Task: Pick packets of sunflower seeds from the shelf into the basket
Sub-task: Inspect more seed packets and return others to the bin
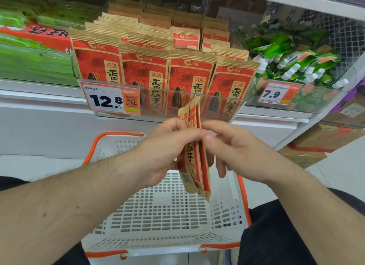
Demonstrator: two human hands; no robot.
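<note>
Rows of red and brown sunflower seed packets [146, 77] stand upright in a clear shelf tray [245, 103] straight ahead. In front of it, a few of the same packets [194, 166] are held together on edge above the basket. My left hand [166, 148] grips them from the left with fingers curled over their upper part. My right hand [237, 148] meets them from the right, thumb and forefinger pinching the stack. The white slotted basket [158, 211] with an orange rim sits below my forearms, and its visible floor holds nothing.
A 12.8 price tag [110, 99] hangs on the tray front. Green spouted pouches [292, 53] fill the right-hand bin, tagged 7.9 [276, 94]. Green and red boxes [35, 47] sit at left. Cardboard boxes [324, 138] are stacked on the floor at right.
</note>
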